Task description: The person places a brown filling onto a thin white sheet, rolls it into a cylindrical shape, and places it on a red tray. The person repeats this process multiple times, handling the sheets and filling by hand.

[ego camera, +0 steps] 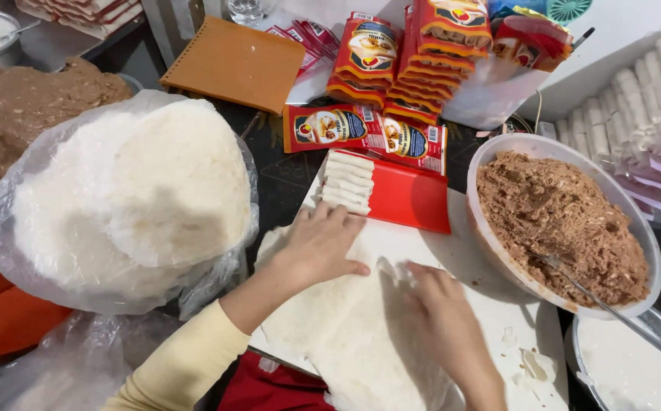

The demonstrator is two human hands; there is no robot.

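Observation:
A stack of thin white wrapper sheets [346, 335] lies on a white board [498, 304] in front of me. My left hand [319, 243] rests flat on the far end of the sheets, fingers spread. My right hand [441, 304] pinches the edge of the top sheet near the middle of the board. Just beyond my left hand, a red tray [414, 199] holds a row of finished white rolls [348, 181]. To the right stands a white bowl [498, 152] of brown minced filling [566, 221] with a metal spoon [597, 301] in it.
A large clear bag of white wrappers [129, 198] fills the left. Red printed packets [368, 129] and stacks of them lie at the back, beside an orange tray [231, 65]. More white rolls [635, 106] sit in a box at right; a metal bowl of white liquid [631, 365] is at lower right.

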